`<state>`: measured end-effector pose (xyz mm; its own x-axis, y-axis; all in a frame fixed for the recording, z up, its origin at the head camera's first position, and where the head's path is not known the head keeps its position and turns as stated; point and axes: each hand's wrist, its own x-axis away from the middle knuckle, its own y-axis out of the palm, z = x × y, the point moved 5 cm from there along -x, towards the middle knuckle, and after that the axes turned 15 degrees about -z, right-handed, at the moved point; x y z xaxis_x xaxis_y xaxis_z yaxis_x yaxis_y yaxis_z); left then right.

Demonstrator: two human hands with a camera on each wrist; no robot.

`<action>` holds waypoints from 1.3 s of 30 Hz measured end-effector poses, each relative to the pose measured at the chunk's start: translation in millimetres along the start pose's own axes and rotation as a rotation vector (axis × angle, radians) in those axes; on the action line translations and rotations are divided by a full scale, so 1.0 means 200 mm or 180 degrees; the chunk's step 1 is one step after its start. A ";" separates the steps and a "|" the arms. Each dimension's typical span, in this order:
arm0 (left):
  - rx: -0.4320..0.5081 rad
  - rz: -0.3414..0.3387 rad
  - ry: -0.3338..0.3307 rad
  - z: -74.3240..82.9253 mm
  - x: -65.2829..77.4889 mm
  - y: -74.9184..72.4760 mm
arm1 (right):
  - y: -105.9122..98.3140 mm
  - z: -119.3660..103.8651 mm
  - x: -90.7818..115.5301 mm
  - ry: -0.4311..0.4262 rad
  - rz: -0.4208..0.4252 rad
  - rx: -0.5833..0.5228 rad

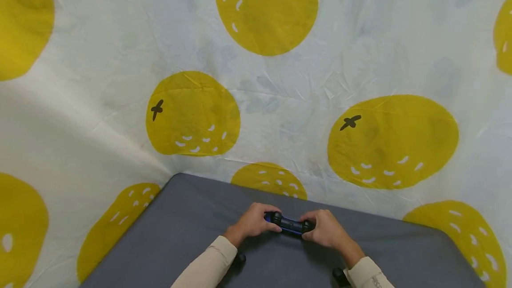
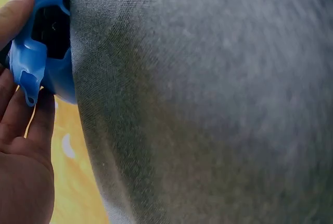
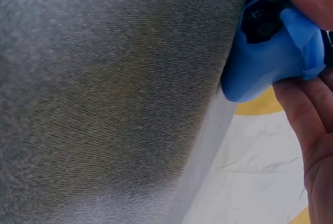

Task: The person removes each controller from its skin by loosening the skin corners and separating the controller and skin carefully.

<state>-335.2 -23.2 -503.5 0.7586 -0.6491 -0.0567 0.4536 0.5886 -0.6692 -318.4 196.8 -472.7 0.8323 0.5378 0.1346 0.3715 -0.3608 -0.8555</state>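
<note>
Two hands on one blue game controller, that's what I see from the head cam. Left hand grips its left end, right hand grips its right end, fingers curled round it on both sides. Controller sits low over the grey desk, near the far edge, roughly centre; can't tell if it touches the surface. Left wrist cam: blue silicone skin with black body showing through cutouts, thumb on top, fingers underneath. Right wrist cam: same skin, black face buttons visible, thumb on the upper edge, fingers wrapped below. Both sleeves beige. Behind and around the desk hangs a white cloth printed with big yellow fruit, creased.
</note>
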 end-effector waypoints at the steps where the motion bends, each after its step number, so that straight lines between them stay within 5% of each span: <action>1: 0.0013 0.0016 -0.0015 0.00 0.00 0.00 | 0.00 0.00 0.00 0.0001 0.0012 -0.0008; 8: 0.0057 -0.0032 -0.0119 -0.02 -0.01 -0.02 | 0.00 0.03 0.01 -0.0056 0.0090 -0.0142; 25: 0.0234 -0.0181 -0.0303 -0.04 -0.01 -0.01 | 0.04 0.10 0.05 -0.0368 -0.0001 -0.1186; 39: 0.0386 -0.0157 -0.0271 -0.04 -0.01 -0.03 | 0.05 0.12 0.05 -0.0506 0.0088 -0.1139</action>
<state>-342.4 -29.1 -505.8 0.7686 -0.6385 0.0406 0.5406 0.6141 -0.5750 -315.4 217.0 -492.1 0.7802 0.6254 0.0109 0.4933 -0.6044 -0.6256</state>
